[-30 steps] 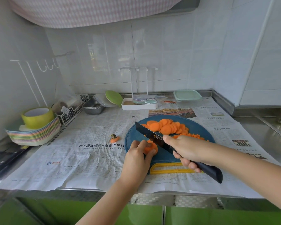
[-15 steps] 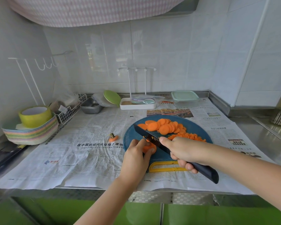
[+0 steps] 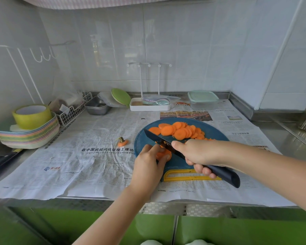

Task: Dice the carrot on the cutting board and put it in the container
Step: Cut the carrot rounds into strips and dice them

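My left hand [image 3: 147, 167] pinches short orange carrot stub [image 3: 163, 153] on round blue board [image 3: 175, 163]; right hand [image 3: 200, 152] grips black knife [image 3: 226, 175].

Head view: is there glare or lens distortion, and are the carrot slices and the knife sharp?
Head view: soft, even daylight, only faint shadows; window glare on the wall tiles; the wide-angle lens tilts the side walls outward; carrot slices and knife are fairly sharp; the lower-left corner is blurred.
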Tool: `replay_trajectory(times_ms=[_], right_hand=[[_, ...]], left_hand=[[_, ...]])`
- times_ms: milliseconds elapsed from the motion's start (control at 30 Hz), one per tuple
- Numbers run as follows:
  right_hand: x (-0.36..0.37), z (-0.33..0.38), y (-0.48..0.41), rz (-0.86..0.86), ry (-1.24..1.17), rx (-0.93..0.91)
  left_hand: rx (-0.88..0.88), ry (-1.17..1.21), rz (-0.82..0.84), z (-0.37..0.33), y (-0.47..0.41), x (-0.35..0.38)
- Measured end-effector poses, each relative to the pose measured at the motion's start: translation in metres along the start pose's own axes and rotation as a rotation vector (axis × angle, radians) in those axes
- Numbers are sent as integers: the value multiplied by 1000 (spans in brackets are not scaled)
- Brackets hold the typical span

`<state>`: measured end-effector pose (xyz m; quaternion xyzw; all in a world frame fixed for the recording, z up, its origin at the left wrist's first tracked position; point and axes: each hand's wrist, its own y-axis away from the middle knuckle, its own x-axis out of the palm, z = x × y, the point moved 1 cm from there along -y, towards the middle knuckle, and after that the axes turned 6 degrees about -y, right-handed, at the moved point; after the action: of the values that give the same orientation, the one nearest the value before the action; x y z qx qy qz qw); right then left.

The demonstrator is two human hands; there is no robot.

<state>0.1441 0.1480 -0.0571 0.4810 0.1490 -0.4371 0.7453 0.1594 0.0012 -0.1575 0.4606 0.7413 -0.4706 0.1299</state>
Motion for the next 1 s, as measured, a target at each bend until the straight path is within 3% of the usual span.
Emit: replay_trajectory(times_ms=[467, 767, 1000], right_hand=[[20, -19, -29, -14, -53, -34], [3, -32, -31, 118, -349, -35], [-1, -28, -19, 104, -313, -95]], left_hand=[[-3, 15, -3, 3, 2, 2], [-67, 70, -3, 5, 2, 3], [-59, 79, 4, 3, 3, 2]])
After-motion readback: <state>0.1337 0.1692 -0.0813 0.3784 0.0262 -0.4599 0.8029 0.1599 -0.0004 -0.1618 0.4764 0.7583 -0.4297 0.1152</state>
